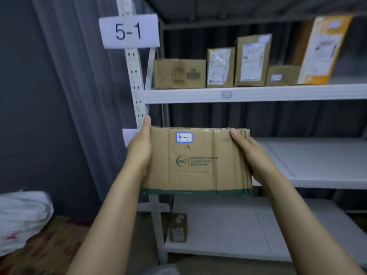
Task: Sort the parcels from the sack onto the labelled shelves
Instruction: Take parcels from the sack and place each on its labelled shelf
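Step in hand: placing. One parcel (196,165) is up at the rack and has not been set down.

- Where: the parcel is in the air, carried by no shelf. It is below the front edge of the upper shelf (278,94) and in front of the left front corner of the middle shelf (317,161).
- Grip: the left hand (140,147) clasps the left edge, thumb straight up along it. The right hand (252,153) clasps the right edge, thumb laid on the front face. The other fingers of both hands are hidden behind the cardboard; we judge they wrap round the back.
- Look: a flat brown cardboard box, creased and worn. It has a green band along its bottom edge, a round printed logo mid-face, and a blue-bordered sticker (184,137) handwritten "5-1" near the top.
- Match: the sign (129,31) on the rack's upright reads "5-1". The small tag (226,95) on the upper shelf's front edge is too blurred for us to read.

Next move, as we judge it: lift the parcel over that front edge. Five parcels already stand along the shelf from its left end. Bare board shows only past the orange-and-white parcel (321,50) toward the right end, so the box likely needs carrying right or standing on edge.

The sack (21,215) lies on the floor at the lower left.
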